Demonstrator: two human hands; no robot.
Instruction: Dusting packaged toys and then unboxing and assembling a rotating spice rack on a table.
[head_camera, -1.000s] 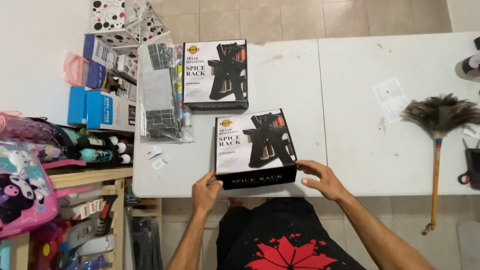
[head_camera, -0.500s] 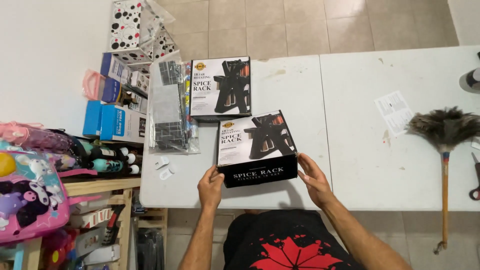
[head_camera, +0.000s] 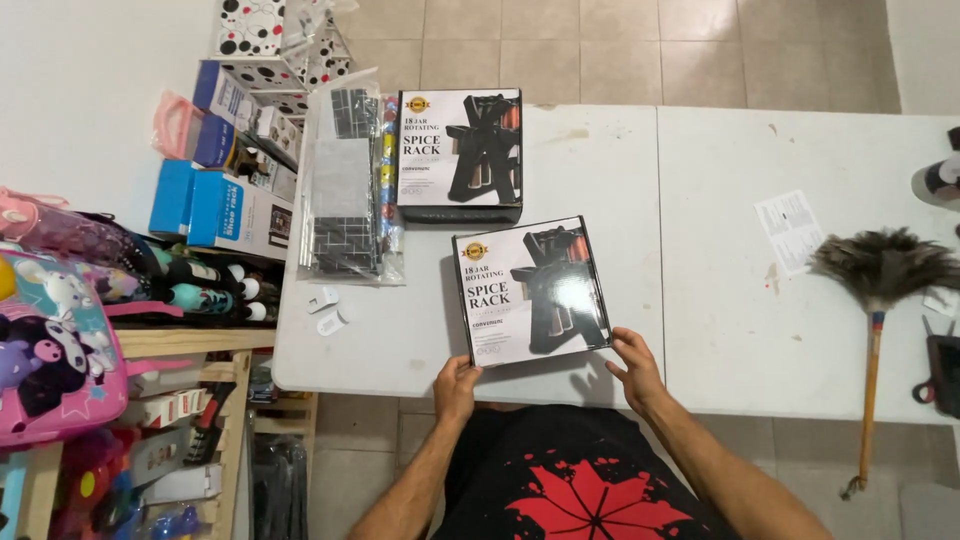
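Head view: the left hand (head_camera: 457, 383) and right hand (head_camera: 634, 367) grasp the near corners of the spice rack box (head_camera: 530, 290). Its body lies just beyond the fingers, flat on the white table (head_camera: 700, 170).

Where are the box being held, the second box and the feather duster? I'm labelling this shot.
Held box (head_camera: 530, 292), head view, middle of its top face.
Second box (head_camera: 460, 150), head view, middle of its top face.
Feather duster (head_camera: 880, 268), head view, on the feathers.

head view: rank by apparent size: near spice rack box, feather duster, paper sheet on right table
1. near spice rack box, largest face
2. feather duster, longest but thin
3. paper sheet, smallest
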